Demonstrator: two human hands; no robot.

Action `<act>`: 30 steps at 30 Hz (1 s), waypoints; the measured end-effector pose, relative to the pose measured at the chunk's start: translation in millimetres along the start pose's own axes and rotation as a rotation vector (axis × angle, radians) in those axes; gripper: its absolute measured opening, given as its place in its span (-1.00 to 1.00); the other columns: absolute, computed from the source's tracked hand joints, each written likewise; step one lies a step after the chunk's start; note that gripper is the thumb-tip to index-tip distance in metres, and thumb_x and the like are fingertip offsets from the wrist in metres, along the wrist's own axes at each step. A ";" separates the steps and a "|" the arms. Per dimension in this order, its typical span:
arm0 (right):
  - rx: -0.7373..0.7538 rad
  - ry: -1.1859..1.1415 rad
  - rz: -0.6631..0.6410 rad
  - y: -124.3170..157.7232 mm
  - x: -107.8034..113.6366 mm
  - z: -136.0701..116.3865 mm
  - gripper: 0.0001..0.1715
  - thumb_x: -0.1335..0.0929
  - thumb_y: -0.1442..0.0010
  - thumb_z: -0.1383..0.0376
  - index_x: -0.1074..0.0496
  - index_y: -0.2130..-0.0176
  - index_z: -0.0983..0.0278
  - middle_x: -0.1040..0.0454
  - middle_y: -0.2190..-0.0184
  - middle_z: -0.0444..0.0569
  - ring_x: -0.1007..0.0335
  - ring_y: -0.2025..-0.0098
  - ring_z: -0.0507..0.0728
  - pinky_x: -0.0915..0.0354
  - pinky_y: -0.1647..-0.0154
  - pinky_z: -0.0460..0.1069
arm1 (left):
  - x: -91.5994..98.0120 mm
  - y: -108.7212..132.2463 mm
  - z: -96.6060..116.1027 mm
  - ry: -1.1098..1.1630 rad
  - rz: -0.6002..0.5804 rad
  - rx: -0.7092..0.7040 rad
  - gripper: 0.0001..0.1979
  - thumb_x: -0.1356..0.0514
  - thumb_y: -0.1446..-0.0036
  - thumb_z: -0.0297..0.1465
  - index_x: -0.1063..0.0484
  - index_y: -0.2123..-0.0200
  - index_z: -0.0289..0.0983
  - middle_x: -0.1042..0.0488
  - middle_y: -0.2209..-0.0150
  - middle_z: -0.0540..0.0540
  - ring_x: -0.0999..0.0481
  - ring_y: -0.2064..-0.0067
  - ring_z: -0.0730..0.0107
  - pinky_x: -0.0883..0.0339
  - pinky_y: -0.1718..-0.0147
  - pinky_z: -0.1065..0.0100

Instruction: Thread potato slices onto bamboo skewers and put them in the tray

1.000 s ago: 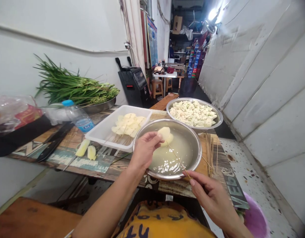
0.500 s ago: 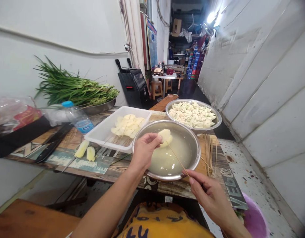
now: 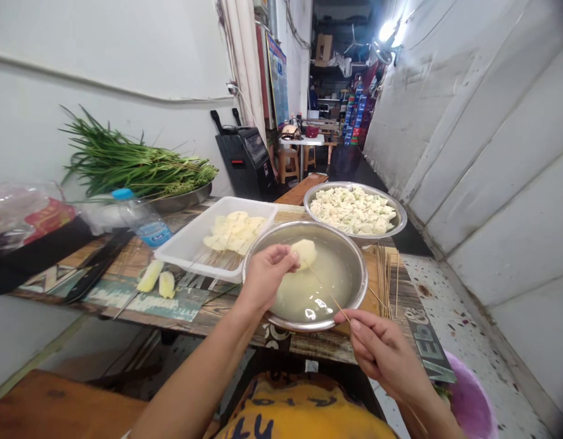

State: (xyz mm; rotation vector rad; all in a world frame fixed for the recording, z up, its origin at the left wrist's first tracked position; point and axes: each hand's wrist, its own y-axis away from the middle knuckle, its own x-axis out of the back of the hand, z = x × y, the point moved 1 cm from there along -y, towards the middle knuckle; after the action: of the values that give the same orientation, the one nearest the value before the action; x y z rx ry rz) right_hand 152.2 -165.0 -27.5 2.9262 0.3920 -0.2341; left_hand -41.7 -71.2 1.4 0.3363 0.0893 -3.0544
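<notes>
My left hand (image 3: 271, 272) pinches pale potato slices (image 3: 304, 253) above a steel bowl (image 3: 364, 286) of cloudy water. In my right hand (image 3: 385, 353), thumb and fingers grip a thin wooden skewer (image 3: 326, 289), which slants up and left to the slices. Its tip meets their lower edge; whether it has gone through I cannot tell. Left of the bowl, a white plastic tray (image 3: 178, 249) holds skewered potato slices (image 3: 235, 231). Loose skewers (image 3: 385, 280) lie in a bunch on the table, right of the bowl.
Behind the water bowl stands a basin (image 3: 402, 222) of cauliflower pieces. Garlic chives (image 3: 135, 161), a water bottle (image 3: 146, 222), a black knife (image 3: 98, 268) and cut vegetable pieces (image 3: 150, 275) occupy the table's left. A purple tub (image 3: 476, 396) sits at lower right.
The slices in my left hand now overlap closely, where before one sat higher than the other. Both hands keep their grip and have barely moved.
</notes>
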 end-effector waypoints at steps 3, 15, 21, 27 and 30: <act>0.103 0.161 0.044 -4.1 4.7 3.3 -0.60 -0.25 -0.22 0.14 -0.45 0.10 0.36 -0.06 0.72 -0.28 0.09 0.74 -0.11 0.06 0.77 -0.19 | 1.8 -3.5 1.7 0.182 -0.051 0.141 -0.76 -0.34 0.20 -0.39 -0.41 0.43 -0.37 -0.40 0.50 0.02 -0.38 0.48 0.59 -0.27 0.39 0.46; 0.487 0.691 0.233 1.2 -5.4 3.4 -0.65 -0.21 -0.24 0.29 -0.46 0.09 0.39 -0.54 0.55 0.00 -0.44 0.57 0.08 -0.34 0.58 -0.09 | -8.3 4.8 1.8 -0.055 0.020 -0.019 -0.75 -0.29 0.13 -0.31 -0.49 0.38 -0.37 -0.45 0.51 -0.03 -0.41 0.46 0.50 -0.31 0.34 0.38; 0.584 0.749 0.265 1.6 -2.4 -0.9 -0.72 -0.28 -0.17 0.32 -0.51 0.15 0.33 -0.59 0.35 0.07 -0.51 0.37 0.14 -0.39 0.36 -0.05 | -10.1 6.3 8.5 0.068 0.025 0.082 -0.74 -0.31 0.16 -0.29 -0.46 0.42 -0.36 -0.43 0.54 -0.01 -0.40 0.51 0.52 -0.29 0.43 0.42; 0.502 0.633 0.158 1.5 7.7 8.9 -0.66 -0.25 -0.21 0.30 -0.46 0.05 0.30 -0.42 0.59 -0.09 -0.34 0.58 0.03 -0.30 0.54 -0.11 | -7.9 1.1 7.3 0.294 -0.107 0.263 -0.82 -0.30 0.13 -0.36 -0.44 0.49 -0.38 -0.40 0.57 -0.02 -0.36 0.54 0.59 -0.23 0.52 0.50; 0.383 0.470 0.107 -1.7 13.1 17.0 -0.64 -0.24 -0.23 0.24 -0.45 0.06 0.33 -0.24 0.65 -0.17 -0.15 0.65 -0.03 -0.16 0.66 -0.15 | -8.1 0.9 7.4 0.372 -0.113 0.327 -0.86 -0.30 0.15 -0.41 -0.44 0.52 -0.39 -0.39 0.58 -0.02 -0.33 0.56 0.61 -0.21 0.55 0.52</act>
State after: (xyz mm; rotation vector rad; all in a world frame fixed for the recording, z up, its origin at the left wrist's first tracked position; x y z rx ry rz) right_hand 162.0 -163.5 -46.7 3.3531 0.2736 0.4533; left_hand -35.4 -72.1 10.3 0.9459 -0.3892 -3.0672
